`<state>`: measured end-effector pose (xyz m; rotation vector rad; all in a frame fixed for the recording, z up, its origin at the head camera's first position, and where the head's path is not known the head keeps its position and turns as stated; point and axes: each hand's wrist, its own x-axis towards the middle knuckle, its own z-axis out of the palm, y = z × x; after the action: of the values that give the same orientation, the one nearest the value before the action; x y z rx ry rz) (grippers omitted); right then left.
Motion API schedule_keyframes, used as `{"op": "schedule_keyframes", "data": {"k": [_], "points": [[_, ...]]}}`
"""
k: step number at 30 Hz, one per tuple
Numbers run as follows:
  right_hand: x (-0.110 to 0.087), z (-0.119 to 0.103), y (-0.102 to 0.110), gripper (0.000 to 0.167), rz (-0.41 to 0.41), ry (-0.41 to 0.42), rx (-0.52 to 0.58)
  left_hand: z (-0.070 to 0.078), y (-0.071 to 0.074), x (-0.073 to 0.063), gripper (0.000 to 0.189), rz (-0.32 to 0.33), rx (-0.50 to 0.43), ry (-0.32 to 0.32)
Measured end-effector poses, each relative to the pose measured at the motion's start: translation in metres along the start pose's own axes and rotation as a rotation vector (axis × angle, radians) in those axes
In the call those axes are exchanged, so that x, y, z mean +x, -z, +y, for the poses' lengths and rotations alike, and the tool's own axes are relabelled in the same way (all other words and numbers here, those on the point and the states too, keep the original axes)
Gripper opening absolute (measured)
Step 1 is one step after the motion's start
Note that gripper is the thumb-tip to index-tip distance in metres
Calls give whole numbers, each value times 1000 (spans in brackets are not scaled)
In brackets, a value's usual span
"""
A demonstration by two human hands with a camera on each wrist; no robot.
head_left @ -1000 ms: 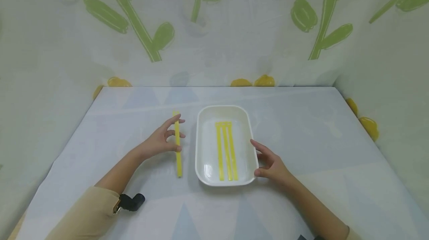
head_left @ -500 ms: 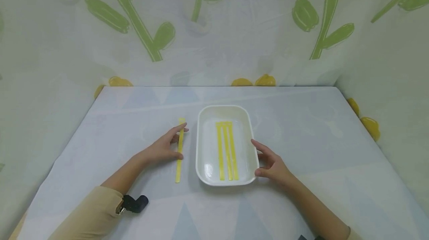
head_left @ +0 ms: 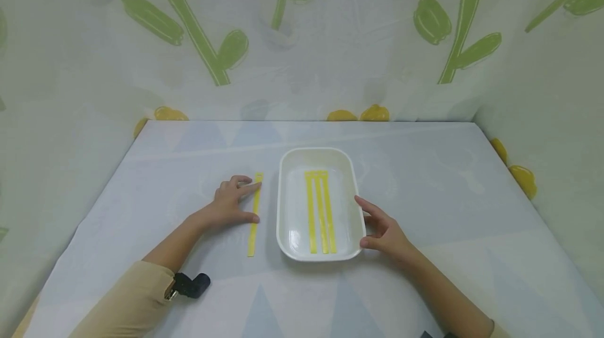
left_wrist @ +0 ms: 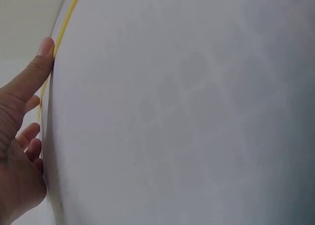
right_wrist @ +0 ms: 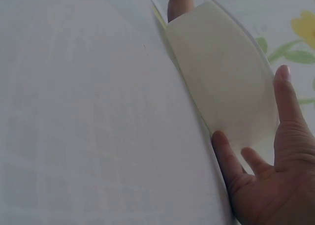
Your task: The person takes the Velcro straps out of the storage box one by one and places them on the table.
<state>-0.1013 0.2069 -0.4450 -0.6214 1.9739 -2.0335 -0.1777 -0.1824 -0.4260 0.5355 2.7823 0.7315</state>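
Observation:
A flat yellow strip (head_left: 252, 239) with a small hole at its far end lies lengthwise on the table, left of a white tray (head_left: 278, 212). My left hand (head_left: 228, 204) touches it with thumb and index fingertip spread apart; the other fingers bend off to the side. In the left wrist view the thumb rests at the yellow strip (left_wrist: 69, 16). Three similar yellow strips (head_left: 323, 217) lie side by side on the tray's floor. My right hand (head_left: 384, 236) rests against the tray's right side, fingers apart. In the right wrist view its fingertips touch the tray's outer wall (right_wrist: 226, 72).
A pale patterned cloth covers the table (head_left: 439, 186). White walls (head_left: 349, 39) with green leaf prints rise behind and at both sides. A black wrist device (head_left: 191, 285) sits at the left sleeve (head_left: 127, 301).
The left hand has lowered the yellow strip onto the table, slightly nearer and turned a little. Its hold has loosened and the other fingers have drawn back. The right hand and tray stay put.

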Motion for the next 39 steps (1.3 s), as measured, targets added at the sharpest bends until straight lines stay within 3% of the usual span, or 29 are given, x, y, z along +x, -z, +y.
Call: {"op": "schedule_keyframes", "data": {"k": [5,9,17,20,30,34,39], "points": [[0,0,0,82,8,-4,-26,2,-1,3,91,9,-5,42],[0,0,0,81,5,1,-35,3,3,6,90,-20,-36,81],[1,1,1,80,-21,55,-45,5,22,13,85,-107,-263,177],[1,1,1,80,-16,57,-30,11,31,17,80,-103,-308,148],[0,2,-1,81,-8,39,-9,47,64,35,68,-103,-391,-68],[0,0,-1,81,8,11,-14,62,71,44,63,-115,-416,-105],[0,0,0,79,4,33,-34,80,74,55,55,-164,-427,-146]]}}
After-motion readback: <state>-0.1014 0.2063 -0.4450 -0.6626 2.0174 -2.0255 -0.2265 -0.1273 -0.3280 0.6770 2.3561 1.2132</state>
